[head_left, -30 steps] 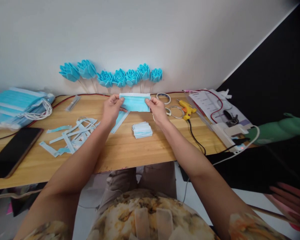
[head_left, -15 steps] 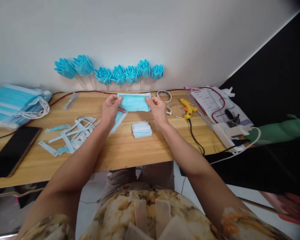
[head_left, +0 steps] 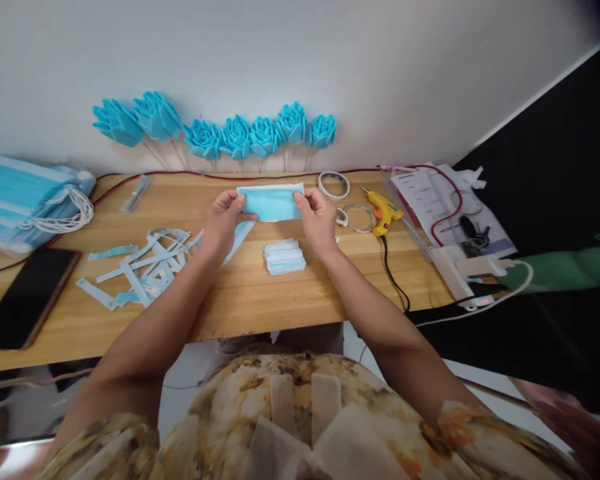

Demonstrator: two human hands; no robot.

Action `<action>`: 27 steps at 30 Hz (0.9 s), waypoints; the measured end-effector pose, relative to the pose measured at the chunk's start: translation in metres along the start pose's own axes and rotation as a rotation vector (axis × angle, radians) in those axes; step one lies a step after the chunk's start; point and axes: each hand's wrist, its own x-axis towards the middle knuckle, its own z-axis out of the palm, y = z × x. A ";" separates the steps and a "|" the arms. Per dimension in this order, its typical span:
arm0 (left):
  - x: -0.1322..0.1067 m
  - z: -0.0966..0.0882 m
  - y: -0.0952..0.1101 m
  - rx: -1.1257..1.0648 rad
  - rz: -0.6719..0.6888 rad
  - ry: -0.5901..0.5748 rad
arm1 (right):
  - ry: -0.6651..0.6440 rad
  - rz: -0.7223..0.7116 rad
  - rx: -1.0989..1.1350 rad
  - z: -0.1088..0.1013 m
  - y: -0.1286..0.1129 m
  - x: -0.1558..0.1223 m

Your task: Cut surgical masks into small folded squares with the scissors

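Note:
A blue rectangle of face mask fabric (head_left: 272, 203) is stretched level above the table, its white edge on top. My left hand (head_left: 223, 219) pinches its left end between thumb and fingers. At the right end, my right hand (head_left: 318, 217) grips it the same way. Below the hands lies a small stack of folded mask pieces (head_left: 285, 257). Partly behind my left hand, a blue strip (head_left: 240, 239) rests on the table. Cut mask strips (head_left: 153, 263) lie in a loose pile beside my left forearm.
Blue fabric flowers (head_left: 236, 138) on sticks lean along the wall. Bagged masks (head_left: 23, 200) and a phone (head_left: 29, 297) lie left. To the right are a tape roll (head_left: 334, 186), a yellow glue gun (head_left: 384, 212) with its cord, papers (head_left: 425, 193) and a power strip (head_left: 453, 273).
The camera view has shifted slightly. Both hands still hold the mask fabric by its ends, and it stays stretched in nearly the same place.

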 end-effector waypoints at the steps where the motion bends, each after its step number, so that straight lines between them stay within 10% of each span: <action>1: -0.001 0.001 0.000 -0.014 -0.002 -0.011 | 0.001 -0.005 0.000 0.000 0.000 -0.001; 27: -0.007 0.006 0.007 -0.051 -0.041 -0.008 | 0.061 -0.012 0.002 0.002 0.016 0.007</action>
